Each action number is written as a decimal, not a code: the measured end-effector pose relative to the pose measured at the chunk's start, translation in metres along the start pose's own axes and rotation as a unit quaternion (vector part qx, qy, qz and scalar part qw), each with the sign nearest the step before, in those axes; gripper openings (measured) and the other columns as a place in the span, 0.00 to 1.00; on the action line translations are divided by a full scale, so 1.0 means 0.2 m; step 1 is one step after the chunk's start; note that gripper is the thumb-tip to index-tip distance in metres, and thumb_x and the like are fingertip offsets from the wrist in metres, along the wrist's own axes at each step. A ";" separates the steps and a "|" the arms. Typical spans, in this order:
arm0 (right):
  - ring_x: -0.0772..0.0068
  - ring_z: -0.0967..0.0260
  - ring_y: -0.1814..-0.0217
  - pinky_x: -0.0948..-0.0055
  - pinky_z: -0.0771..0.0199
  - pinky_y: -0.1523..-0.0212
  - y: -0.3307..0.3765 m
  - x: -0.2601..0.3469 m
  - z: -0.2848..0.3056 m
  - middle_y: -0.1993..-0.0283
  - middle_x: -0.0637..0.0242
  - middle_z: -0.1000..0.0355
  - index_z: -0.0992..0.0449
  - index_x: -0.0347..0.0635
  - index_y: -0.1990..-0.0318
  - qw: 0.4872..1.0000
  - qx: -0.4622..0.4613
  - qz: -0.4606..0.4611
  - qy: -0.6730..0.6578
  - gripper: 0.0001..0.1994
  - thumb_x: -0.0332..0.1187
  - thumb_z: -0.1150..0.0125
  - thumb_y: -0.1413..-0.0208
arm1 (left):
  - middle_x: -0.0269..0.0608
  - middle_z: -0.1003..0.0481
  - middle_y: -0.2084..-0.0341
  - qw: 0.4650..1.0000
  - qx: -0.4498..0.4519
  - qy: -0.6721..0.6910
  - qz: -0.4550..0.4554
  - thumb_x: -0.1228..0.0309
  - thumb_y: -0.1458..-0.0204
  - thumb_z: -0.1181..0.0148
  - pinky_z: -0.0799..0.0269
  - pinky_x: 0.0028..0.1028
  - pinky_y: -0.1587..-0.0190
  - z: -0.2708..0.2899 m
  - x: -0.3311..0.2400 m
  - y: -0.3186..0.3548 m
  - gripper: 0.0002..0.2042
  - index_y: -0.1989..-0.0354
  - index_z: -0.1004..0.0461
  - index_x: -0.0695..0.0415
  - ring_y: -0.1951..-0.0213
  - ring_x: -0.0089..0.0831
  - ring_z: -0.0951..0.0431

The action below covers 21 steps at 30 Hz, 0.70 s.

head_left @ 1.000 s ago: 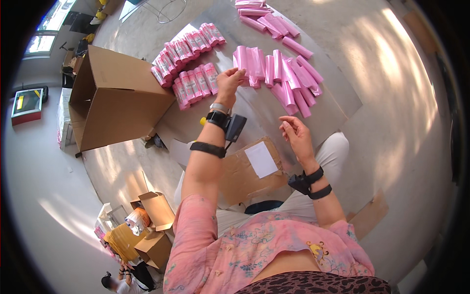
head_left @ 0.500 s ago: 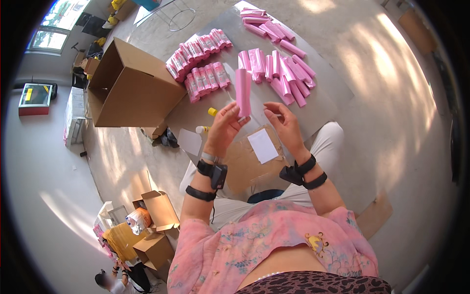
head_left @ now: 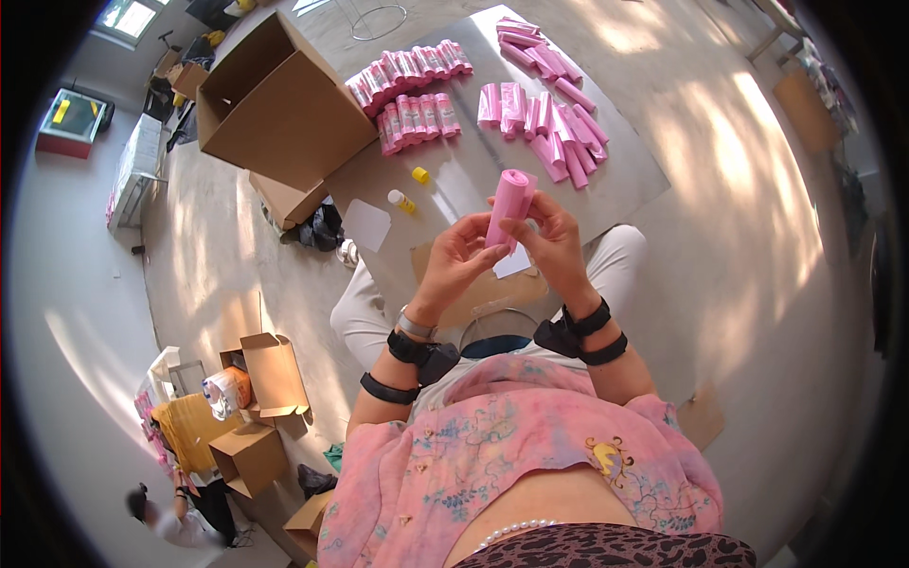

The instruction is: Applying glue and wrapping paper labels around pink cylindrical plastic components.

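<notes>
A pink plastic-film roll [head_left: 509, 210] is held upright between both hands over the low metal table, its coiled end facing up. My left hand [head_left: 459, 260] grips its lower left side with thumb and fingers. From the other side my right hand [head_left: 552, 241] presses its thumb on the film, the fingers curled behind. Partly hidden below them is a white paper stack [head_left: 514, 263] on a cardboard sheet [head_left: 488, 293]. An uncapped glue stick [head_left: 401, 201] and a yellow cap [head_left: 420, 175] lie left of my hands. Rows of labelled pink rolls [head_left: 421, 118] and a heap of plain pink rolls [head_left: 568, 142] lie beyond.
A large open cardboard box [head_left: 284, 104] stands at the table's left, with a black plastic bag [head_left: 320, 229] below it. A white card [head_left: 366, 225] lies near the table's left edge. At lower left, another person [head_left: 180, 521] works beside opened cartons [head_left: 270, 374].
My right hand has come over and taken hold of the roll, which was in my left hand alone. The roll has moved right and lower, its coiled end now showing. The whole view has shifted.
</notes>
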State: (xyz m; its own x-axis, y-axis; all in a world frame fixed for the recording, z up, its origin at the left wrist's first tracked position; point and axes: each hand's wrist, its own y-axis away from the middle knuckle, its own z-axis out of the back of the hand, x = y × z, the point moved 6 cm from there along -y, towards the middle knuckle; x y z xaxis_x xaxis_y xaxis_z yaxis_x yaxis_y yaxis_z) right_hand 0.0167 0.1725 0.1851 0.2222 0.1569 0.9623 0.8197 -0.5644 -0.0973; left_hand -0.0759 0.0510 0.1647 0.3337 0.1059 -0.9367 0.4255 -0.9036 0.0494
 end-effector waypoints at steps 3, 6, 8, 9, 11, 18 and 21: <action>0.81 0.26 0.51 0.75 0.25 0.47 0.05 0.07 -0.06 0.55 0.70 0.21 0.22 0.36 0.44 0.998 0.016 0.037 0.050 0.17 0.29 0.30 0.39 | 0.34 0.20 0.53 0.998 -0.010 -0.038 -0.047 0.73 0.42 0.30 0.27 0.28 0.43 0.01 -0.04 0.06 0.19 0.43 0.24 0.63 0.50 0.22 0.21; 0.81 0.27 0.52 0.74 0.26 0.47 0.08 0.10 -0.10 0.55 0.71 0.21 0.20 0.36 0.46 0.995 0.037 0.053 0.082 0.16 0.28 0.29 0.40 | 0.33 0.20 0.54 0.992 -0.012 -0.082 -0.096 0.73 0.42 0.30 0.27 0.27 0.44 0.02 -0.08 0.11 0.16 0.46 0.22 0.62 0.51 0.21 0.22; 0.81 0.27 0.52 0.75 0.27 0.46 0.10 0.11 -0.13 0.55 0.72 0.21 0.20 0.36 0.46 0.995 0.044 0.060 0.069 0.15 0.28 0.30 0.40 | 0.32 0.20 0.54 0.987 -0.014 -0.104 -0.118 0.72 0.42 0.29 0.27 0.26 0.45 0.02 -0.10 0.14 0.15 0.48 0.22 0.61 0.52 0.20 0.22; 0.81 0.27 0.52 0.75 0.27 0.46 0.10 0.11 -0.14 0.55 0.72 0.21 0.20 0.36 0.46 0.994 0.049 0.060 0.071 0.15 0.28 0.30 0.40 | 0.33 0.20 0.54 0.986 -0.013 -0.112 -0.123 0.73 0.42 0.30 0.27 0.26 0.45 0.02 -0.11 0.15 0.15 0.47 0.22 0.61 0.52 0.21 0.22; 0.81 0.28 0.51 0.75 0.28 0.45 0.11 0.11 -0.16 0.55 0.71 0.21 0.20 0.36 0.45 0.995 0.054 0.053 0.067 0.15 0.27 0.31 0.39 | 0.34 0.19 0.54 0.985 -0.015 -0.117 -0.128 0.73 0.41 0.31 0.27 0.26 0.46 0.01 -0.13 0.17 0.15 0.46 0.22 0.62 0.52 0.22 0.22; 0.82 0.31 0.51 0.76 0.28 0.47 0.13 0.12 -0.19 0.54 0.72 0.21 0.21 0.35 0.44 0.995 0.045 0.060 0.068 0.15 0.27 0.32 0.37 | 0.31 0.22 0.61 0.972 -0.054 -0.181 -0.139 0.73 0.35 0.40 0.29 0.21 0.54 -0.05 -0.18 0.22 0.11 0.47 0.23 0.63 0.57 0.18 0.25; 0.82 0.32 0.53 0.77 0.28 0.49 0.10 0.09 -0.16 0.54 0.73 0.22 0.21 0.35 0.44 0.998 0.045 0.014 0.037 0.15 0.29 0.33 0.36 | 0.36 0.21 0.63 0.959 -0.064 -0.249 -0.119 0.73 0.37 0.39 0.27 0.23 0.56 -0.04 -0.17 0.23 0.11 0.48 0.23 0.62 0.60 0.21 0.24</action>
State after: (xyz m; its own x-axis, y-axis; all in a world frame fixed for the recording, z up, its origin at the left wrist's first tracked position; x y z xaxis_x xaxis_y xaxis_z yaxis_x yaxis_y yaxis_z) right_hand 0.0200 0.1375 0.2090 0.2097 0.0805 0.9744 0.8586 -0.4919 -0.1442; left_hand -0.0607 0.0100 0.2021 -0.2147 0.0636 -0.9746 0.5497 -0.8169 -0.1744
